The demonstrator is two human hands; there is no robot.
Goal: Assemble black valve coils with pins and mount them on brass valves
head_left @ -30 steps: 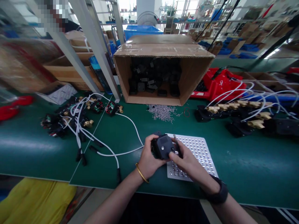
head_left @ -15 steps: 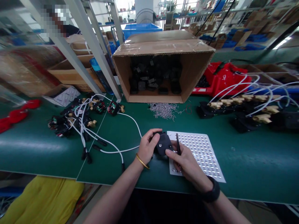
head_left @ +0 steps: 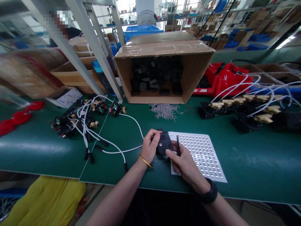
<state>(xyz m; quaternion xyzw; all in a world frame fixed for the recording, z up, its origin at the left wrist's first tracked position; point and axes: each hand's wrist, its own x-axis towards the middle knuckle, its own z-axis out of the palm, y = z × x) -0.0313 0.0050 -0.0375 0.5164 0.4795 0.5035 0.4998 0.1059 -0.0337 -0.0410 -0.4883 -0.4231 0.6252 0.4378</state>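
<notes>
The left hand [head_left: 148, 147] clasps the black plastic housing [head_left: 164, 143] at lower centre, against the perforated metal plate [head_left: 202, 157]. The right hand [head_left: 184, 161] pinches dark tweezers [head_left: 178, 146] beside it. Keep the housing braced flat; bring the tweezer tip in steadily.

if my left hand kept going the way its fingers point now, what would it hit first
The left hand points right, wrapped on the black housing. Past that, probably the right hand with its tweezers; depth is unclear.

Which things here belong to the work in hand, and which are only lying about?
In hand: left hand and right hand on black housing; thin tool; perforated plate.
Lying about: cardboard box, pin pile, red cloth.
</notes>
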